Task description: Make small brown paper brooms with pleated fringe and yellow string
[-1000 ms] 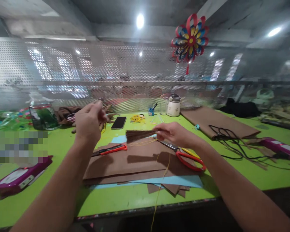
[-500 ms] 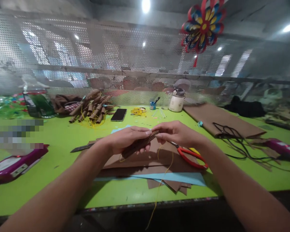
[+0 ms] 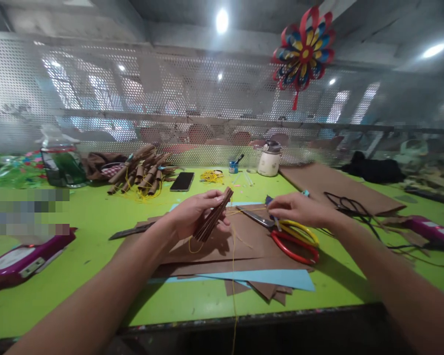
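My left hand (image 3: 193,211) is closed around a pleated strip of brown paper (image 3: 213,215), folded like a narrow fan and tilted up to the right. Yellow thread (image 3: 234,276) hangs from it over the table's front edge, and another length stretches toward my right hand (image 3: 293,209). The fingers of that hand are pinched at the thread's end; a small dark blue piece (image 3: 269,199) shows beside the fingertips, its kind unclear. Just below lie scissors (image 3: 295,240) with red and yellow handles, blades pointing left, on brown paper sheets (image 3: 207,256).
Rolled brown paper bundles (image 3: 142,172), a phone (image 3: 182,181), a yellow thread tangle (image 3: 211,176), a blue jar (image 3: 233,166) and a white bottle (image 3: 269,159) stand behind. A knife-like blade (image 3: 131,230) lies left. Purple power strips (image 3: 29,259) and black cord (image 3: 350,204) flank the workspace.
My right hand has moved right, away from the folded paper, drawing thread out. My left hand has turned the paper more upright. The scissors' blades and both handles now show.
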